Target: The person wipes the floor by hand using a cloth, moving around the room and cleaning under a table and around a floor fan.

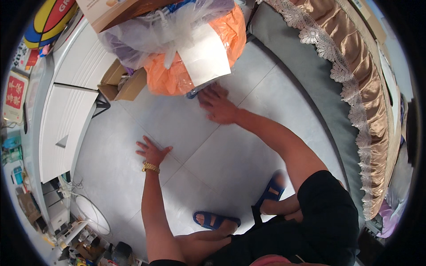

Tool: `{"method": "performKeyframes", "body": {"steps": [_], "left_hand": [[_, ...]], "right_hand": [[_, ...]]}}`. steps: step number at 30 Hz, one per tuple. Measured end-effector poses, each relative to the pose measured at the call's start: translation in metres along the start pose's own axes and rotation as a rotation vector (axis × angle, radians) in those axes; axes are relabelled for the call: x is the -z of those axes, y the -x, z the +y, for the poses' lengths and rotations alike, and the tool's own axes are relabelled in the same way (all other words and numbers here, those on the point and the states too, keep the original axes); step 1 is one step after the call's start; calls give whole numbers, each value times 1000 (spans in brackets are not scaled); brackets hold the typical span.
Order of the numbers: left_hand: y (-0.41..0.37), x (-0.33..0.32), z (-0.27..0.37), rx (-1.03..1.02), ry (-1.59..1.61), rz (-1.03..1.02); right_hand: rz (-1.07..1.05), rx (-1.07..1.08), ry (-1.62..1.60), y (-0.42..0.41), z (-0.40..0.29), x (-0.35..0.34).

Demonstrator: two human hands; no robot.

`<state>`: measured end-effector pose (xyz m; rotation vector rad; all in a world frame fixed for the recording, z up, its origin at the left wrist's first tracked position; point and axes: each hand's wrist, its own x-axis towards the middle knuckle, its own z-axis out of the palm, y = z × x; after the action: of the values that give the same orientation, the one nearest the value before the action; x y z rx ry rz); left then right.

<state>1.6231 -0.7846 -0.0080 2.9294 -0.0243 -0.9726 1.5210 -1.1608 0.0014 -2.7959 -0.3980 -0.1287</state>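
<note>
My left hand (153,151), with a gold-coloured watch or bracelet (150,167) at its wrist, is held out with spread fingers over the grey tiled floor (193,149) and holds nothing. My right hand (218,104) reaches to the lower edge of a pile of bags and is somewhat blurred. Right by its fingertips is a dark blue item in clear plastic (192,94); whether they touch cannot be told. Above lie an orange plastic bag (166,74), a white sheet or card (204,60) and a translucent whitish plastic bag (143,40) with purple contents.
An open cardboard box (133,86) stands left of the bags, beside white drawers (66,123). A bed with a grey base (299,63) and a lace-trimmed gold satin skirt (366,99) curves along the right. Cables and a round white object (91,214) lie lower left.
</note>
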Motion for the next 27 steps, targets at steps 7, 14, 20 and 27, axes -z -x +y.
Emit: {"method": "performKeyframes", "body": {"steps": [7, 14, 20, 27], "left_hand": [[14, 15, 20, 9, -4, -97], [11, 13, 6, -21, -45, -74], [-11, -14, 1, -31, -61, 8], [-15, -8, -18, 1, -86, 23]], "right_hand": [[19, -570, 33, 130, 80, 29], [21, -1056, 37, 76, 268, 36], [111, -736, 233, 31, 273, 29], [124, -510, 213, 126, 166, 30]]}}
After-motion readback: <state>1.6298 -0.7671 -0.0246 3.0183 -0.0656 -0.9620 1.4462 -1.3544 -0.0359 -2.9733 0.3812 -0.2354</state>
